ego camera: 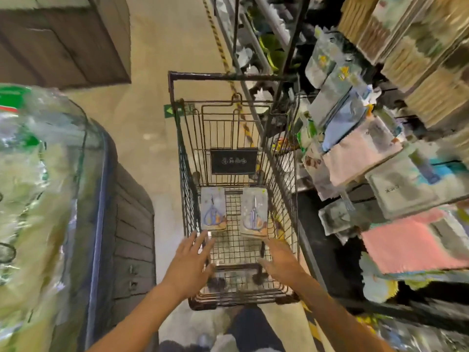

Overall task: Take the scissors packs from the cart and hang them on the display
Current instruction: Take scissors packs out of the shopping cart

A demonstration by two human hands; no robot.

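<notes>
no print on either pack is readable, and the dark placard (234, 160) on the cart (186, 189) shows only blurred icons. two scissors packs (213, 208) (254, 212) lie flat mid-frame on the basket floor, long axes running up-frame, bare wire between them. your left hand (190, 260) and right hand (280, 260) hover just below them, fingers apart, holding nothing; the display (355, 153) crowds the cart's right edge.

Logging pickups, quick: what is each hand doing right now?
Left hand: open, fingers spread, reaching toward the left scissors pack.
Right hand: open, at the right scissors pack, gripping nothing.

Left hand (189, 260) reaching forward, fingers spread, right hand (280, 260) likewise
</notes>
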